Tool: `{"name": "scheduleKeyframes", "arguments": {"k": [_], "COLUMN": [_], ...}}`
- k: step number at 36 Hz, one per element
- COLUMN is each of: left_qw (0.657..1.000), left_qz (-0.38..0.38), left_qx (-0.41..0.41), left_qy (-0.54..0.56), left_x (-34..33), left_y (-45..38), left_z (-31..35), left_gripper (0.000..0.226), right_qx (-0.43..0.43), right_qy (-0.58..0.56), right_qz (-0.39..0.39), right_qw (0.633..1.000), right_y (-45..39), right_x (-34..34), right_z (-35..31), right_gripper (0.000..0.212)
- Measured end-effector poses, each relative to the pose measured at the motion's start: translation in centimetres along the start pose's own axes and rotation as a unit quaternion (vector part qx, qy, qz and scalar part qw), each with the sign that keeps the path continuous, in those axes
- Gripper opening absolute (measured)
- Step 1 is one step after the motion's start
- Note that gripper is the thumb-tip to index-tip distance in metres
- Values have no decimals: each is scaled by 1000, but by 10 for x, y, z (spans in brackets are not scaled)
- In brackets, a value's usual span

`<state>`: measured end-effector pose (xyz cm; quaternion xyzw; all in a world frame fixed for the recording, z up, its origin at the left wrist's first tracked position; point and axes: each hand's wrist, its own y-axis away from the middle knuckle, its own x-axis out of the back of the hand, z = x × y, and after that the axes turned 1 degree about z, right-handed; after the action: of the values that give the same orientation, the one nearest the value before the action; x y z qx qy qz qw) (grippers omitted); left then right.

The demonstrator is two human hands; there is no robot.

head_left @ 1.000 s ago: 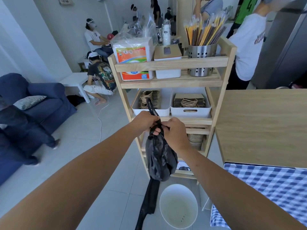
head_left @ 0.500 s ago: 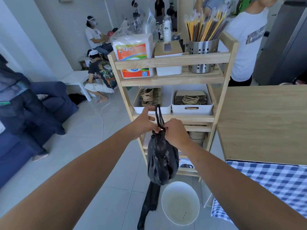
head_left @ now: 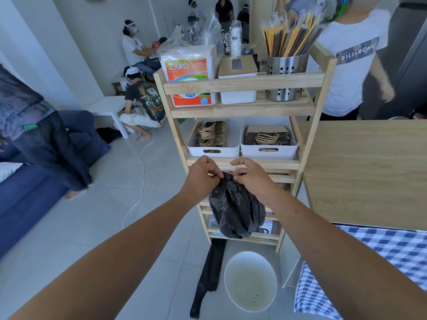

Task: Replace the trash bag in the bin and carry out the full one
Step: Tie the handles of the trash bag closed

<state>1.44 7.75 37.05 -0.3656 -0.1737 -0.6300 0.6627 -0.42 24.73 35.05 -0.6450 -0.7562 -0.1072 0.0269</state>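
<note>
Since half a second ago, the loop standing above my hands has been pulled down into a tight knot. My left hand (head_left: 203, 175) and right hand (head_left: 250, 175) both pinch the neck of the full bag (head_left: 235, 209), held in the air so its weight tightens the tie. Below, the bin (head_left: 250, 281) stands unlined, with a spare bag (head_left: 208, 280) lying on the floor beside it.

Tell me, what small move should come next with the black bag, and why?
Probably pull the knot tight: both the left hand and the right hand pinch the neck of the full bag, held up above the empty bin.
</note>
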Motion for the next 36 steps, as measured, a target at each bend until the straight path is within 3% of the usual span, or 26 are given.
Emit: {"name": "scheduleKeyframes", "arguments": {"k": [7, 14, 27, 31, 36], "left_qw": [999, 994, 999, 1000, 996], "left_qz": [17, -51, 16, -14, -79], "left_qx": [-37, -4, 8, 1, -15], "left_qy": [2, 92, 32, 16, -36], "left_x": [-7, -6, 2, 15, 35], "left_y": [10, 14, 0, -2, -3], "left_z": [5, 4, -2, -10, -21], "left_gripper": [23, 27, 11, 7, 13], "right_qx": [-29, -26, 0, 45, 87], "right_qy": [-71, -72, -55, 25, 167], "right_qz": [-55, -34, -19, 2, 23], "right_qw": [996, 996, 998, 999, 982], "right_y": [0, 1, -2, -2, -2], "right_x": [6, 9, 14, 21, 35], "right_z": [2, 0, -3, -6, -4], "right_gripper": [41, 38, 39, 37, 15]}}
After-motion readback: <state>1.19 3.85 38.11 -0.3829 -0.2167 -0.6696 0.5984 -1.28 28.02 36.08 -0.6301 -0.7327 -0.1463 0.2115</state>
